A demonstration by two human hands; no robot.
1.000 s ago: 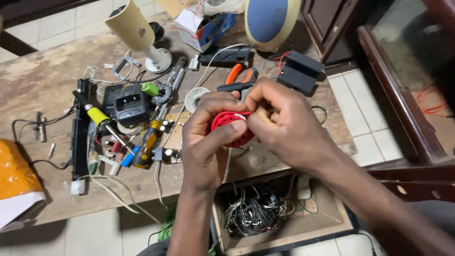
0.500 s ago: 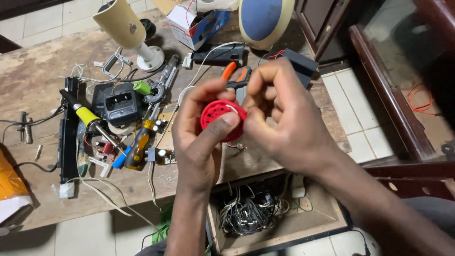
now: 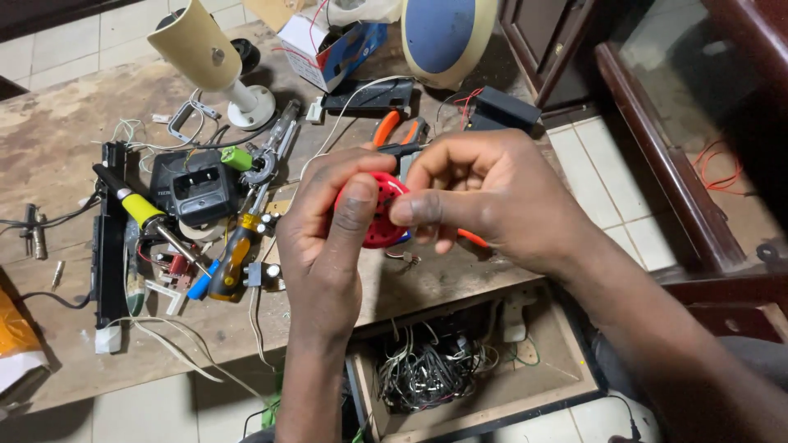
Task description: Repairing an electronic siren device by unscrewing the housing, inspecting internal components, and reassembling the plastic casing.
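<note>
Here, mid-job: small red round part (image 3: 379, 212) pinched between both hands above the workbench (image 3: 57, 123).

Gripped by the left hand (image 3: 324, 238), thumb flat across its face; pinched at the rim by the right hand (image 3: 484, 193), fingertips closed tight. Seemingly mid-assembly, nothing set down yet. Beneath, orange-handled pliers (image 3: 392, 130); leftward, a screwdriver (image 3: 230, 258), yellow soldering iron (image 3: 139, 207), black charger cradle (image 3: 197, 187). Below, an open drawer (image 3: 566, 361) of tangled wires.

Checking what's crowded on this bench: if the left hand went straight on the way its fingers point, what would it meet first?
The left hand points up-right; beyond the red round part it holds, it would probably meet the orange-handled pliers first, though depth is unclear.
</note>
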